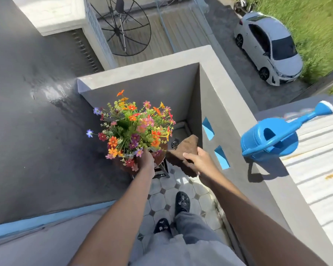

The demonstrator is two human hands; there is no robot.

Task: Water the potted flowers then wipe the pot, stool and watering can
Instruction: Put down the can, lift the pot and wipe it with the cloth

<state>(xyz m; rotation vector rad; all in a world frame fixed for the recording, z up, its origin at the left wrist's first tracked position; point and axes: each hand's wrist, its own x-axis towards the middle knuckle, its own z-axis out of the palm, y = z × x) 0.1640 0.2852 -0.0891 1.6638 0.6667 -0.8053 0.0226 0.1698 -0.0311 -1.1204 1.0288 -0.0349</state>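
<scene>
So watering looks done, I'd say: the blue watering can [269, 139] is parked on top of the parapet wall [229, 104], well off to the right of the right hand, nobody holding it. Now it's the wiping part. Right hand [197, 160] has its fingers curled over a brown cloth [183, 152], held in the air just right of the pot. Left hand [146, 160] is wrapped on the rim of the pot [161, 156], right under the flowers [133, 127], steadying it I guess. The pot sits on the stool [161, 169], mostly hidden below both hands. Pot, stool and can all look left to wipe. Room is tight: wall close on the right, grey slab [37, 131] on the left, and that can sits near the wall's outer edge
</scene>
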